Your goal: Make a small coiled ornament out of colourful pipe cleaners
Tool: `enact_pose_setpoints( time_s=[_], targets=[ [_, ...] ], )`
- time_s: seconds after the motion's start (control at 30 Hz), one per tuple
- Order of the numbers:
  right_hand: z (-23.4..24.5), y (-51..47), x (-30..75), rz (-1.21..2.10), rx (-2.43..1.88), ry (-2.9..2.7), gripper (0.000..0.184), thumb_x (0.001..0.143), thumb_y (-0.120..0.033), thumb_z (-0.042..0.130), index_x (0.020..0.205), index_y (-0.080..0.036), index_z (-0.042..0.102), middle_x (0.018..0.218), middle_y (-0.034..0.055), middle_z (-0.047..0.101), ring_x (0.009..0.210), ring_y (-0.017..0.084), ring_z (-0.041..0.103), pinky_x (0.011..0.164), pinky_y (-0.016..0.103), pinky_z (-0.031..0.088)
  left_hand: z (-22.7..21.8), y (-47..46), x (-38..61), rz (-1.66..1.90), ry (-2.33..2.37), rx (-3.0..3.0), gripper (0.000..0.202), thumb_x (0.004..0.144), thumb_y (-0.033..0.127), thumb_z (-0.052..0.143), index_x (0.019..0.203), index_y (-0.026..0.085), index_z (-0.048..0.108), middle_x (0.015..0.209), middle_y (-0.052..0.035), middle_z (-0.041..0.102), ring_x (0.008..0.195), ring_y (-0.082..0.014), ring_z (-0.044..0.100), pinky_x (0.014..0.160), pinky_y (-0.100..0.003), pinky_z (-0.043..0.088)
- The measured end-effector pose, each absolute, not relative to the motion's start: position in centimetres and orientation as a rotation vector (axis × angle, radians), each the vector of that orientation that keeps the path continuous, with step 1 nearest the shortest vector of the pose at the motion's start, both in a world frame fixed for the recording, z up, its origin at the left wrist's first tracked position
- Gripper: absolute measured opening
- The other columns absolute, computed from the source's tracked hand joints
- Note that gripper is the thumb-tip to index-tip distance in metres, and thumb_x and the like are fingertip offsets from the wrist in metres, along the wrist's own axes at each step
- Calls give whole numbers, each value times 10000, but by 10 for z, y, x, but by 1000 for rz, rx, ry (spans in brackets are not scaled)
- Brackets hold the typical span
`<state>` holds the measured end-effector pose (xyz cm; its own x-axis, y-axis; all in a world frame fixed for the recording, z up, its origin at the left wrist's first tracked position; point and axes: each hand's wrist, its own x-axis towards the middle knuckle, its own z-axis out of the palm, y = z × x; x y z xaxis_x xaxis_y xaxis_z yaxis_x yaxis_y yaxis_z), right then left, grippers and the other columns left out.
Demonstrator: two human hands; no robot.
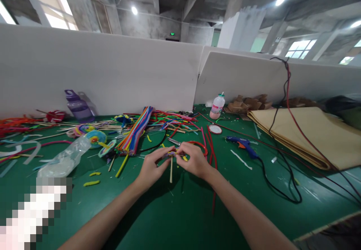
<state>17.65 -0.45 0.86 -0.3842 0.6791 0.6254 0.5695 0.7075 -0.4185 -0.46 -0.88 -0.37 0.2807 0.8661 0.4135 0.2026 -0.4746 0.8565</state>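
Note:
Both my hands meet over the green table. My left hand and my right hand pinch a small purple and yellow pipe-cleaner coil mounted on a thin wooden stick that hangs down between them. Fingers of both hands are closed on the coil. A bundle of multicoloured pipe cleaners lies just beyond my left hand. Finished spiral lollipop shapes rest to the left.
A blue glue gun with a black cable lies to the right, near folded tan sheets. A purple bottle, a small white bottle, a clear plastic bag and loose red strands surround the work spot.

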Motion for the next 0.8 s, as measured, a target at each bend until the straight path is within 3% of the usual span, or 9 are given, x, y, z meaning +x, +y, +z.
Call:
enact_pose_setpoints(
  time_s=[0.1, 0.17, 0.3, 0.43, 0.53, 0.63, 0.7, 0.8],
  targets=[
    [5, -3, 183, -194, -957, -2135, 120, 792, -168, 460, 687, -184, 516, 703, 33, 529, 706, 148, 505, 630, 253, 398, -3, -6, -5, 1273, 866, 1681, 502, 730, 194, 573, 1227, 236, 522, 1280, -74, 527, 1189, -242, 456, 998, -388, 355],
    [4, -1, 188, -363, -916, -2181, 147, 805, -162, 456, 675, -182, 523, 711, 40, 524, 723, 155, 500, 629, 259, 400, -4, -3, -4, 1284, 813, 1434, 460, 768, 263, 538, 1225, 213, 517, 1248, -92, 551, 1160, -250, 482, 968, -407, 385],
    [5, 0, 194, -510, -735, -2246, 118, 817, -133, 482, 745, -177, 564, 739, 42, 537, 787, 159, 516, 689, 269, 432, -4, -1, -1, 1122, 708, 1046, 364, 831, 404, 467, 973, 127, 657, 1036, -125, 658, 1026, -256, 567, 915, -429, 423],
    [8, -1, 191, -504, -651, -2229, 172, 817, -114, 493, 945, -176, 589, 822, 64, 573, 873, 175, 532, 776, 307, 453, -2, -4, 1, 1042, 618, 899, 187, 771, 267, 606, 877, 134, 684, 1005, -94, 667, 1016, -226, 564, 953, -409, 393],
    [12, -3, 186, -360, -713, -2119, 241, 803, -133, 513, 1028, -194, 577, 894, 74, 587, 941, 198, 525, 818, 357, 447, -2, -4, 0, 1074, 582, 852, 92, 737, 181, 645, 810, 152, 694, 961, -55, 678, 993, -191, 569, 982, -392, 369],
    [17, -2, 184, -88, -849, -1857, 201, 789, -161, 527, 976, -196, 591, 906, 69, 602, 947, 206, 530, 849, 393, 426, -2, -1, -3, 1116, 567, 823, 54, 742, 161, 640, 761, 162, 691, 932, -31, 682, 979, -173, 571, 991, -395, 367],
    [21, -1, 183, 267, -936, -1693, 117, 793, -212, 531, 880, -185, 603, 838, 56, 613, 844, 187, 562, 787, 362, 449, -2, 0, -5, 1110, 568, 828, 55, 746, 163, 637, 760, 158, 690, 919, -29, 682, 957, -166, 577, 985, -399, 377],
    [24, 1, 184, 997, -980, -1517, 152, 785, -302, 548, 792, -160, 601, 678, 25, 598, 624, 137, 559, 571, 263, 438, -3, 0, -7, 1078, 594, 877, 67, 743, 167, 643, 782, 145, 692, 910, -38, 679, 923, -161, 584, 971, -392, 395]
  ],
)
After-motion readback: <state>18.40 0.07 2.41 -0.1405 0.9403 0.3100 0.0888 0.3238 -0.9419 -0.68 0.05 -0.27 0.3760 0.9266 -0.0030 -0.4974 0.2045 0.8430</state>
